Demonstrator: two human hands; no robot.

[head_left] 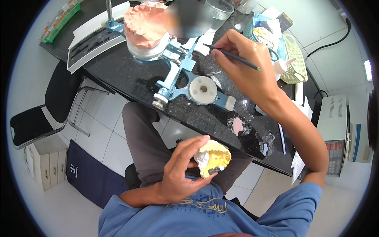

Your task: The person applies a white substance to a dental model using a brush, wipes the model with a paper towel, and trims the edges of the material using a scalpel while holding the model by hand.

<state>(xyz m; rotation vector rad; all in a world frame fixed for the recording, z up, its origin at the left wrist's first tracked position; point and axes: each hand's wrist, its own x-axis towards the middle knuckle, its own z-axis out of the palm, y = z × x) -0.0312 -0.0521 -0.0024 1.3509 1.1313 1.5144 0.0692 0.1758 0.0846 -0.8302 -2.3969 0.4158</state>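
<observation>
Yellow, curved dental cast (221,160) with a white patch (202,158) and dark-grey teeth (213,171) sits above the lap, gripped between the thumb and fingers of the left hand (177,170). Well apart from it, the right hand (254,77) pinches a slim dark rod-shaped tool with a green end (245,62) over the speckled black tabletop (134,81). From that hand, the cast lies bodyward and slightly left; the tool's long axis slants, tip toward far left, green end toward near right, so the tip points away from the cast. Farther off stand a blue metal articulator (172,75) and a pink plaster jaw model (143,27).
</observation>
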